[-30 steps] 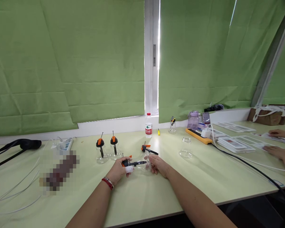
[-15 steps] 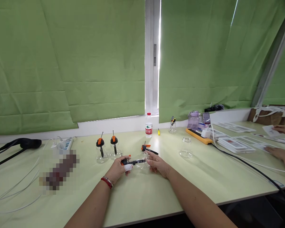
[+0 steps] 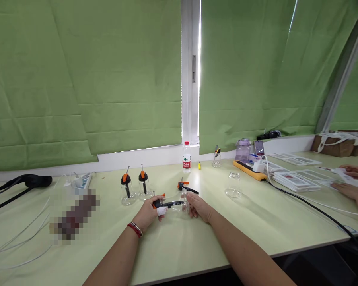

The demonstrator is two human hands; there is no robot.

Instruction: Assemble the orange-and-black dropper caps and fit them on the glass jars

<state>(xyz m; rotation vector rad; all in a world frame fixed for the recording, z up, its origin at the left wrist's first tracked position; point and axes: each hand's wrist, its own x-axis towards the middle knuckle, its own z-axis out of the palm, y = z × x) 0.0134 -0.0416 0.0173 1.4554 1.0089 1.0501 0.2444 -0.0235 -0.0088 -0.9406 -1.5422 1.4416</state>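
Observation:
A clear glass bottle (image 3: 176, 210) lies on its side between my hands, above the near middle of the table. My left hand (image 3: 152, 209) is wrapped around its black and orange top, a white wrap on the thumb. A black stem (image 3: 174, 203) runs inside the glass. My right hand (image 3: 198, 206) grips the broad base end. Just behind my right hand lies a loose black and orange top (image 3: 183, 185) with a black stem. Two similar bottles with black and orange tops, a left one (image 3: 127, 194) and a right one (image 3: 143, 190), stand upright to the left.
An open glass bottle (image 3: 233, 186) stands to the right. Farther back are a water bottle (image 3: 186, 161), a yellow cutter (image 3: 199, 165) and a glass holding tools (image 3: 216, 159). An orange power strip (image 3: 249, 171) trails a black cable (image 3: 310, 206). Another person's hands (image 3: 347, 190) handle papers at far right.
My right hand has shifted slightly right along the bottle's base. The bottle stays in both hands. At far right, the other person's hand has moved a paper lower.

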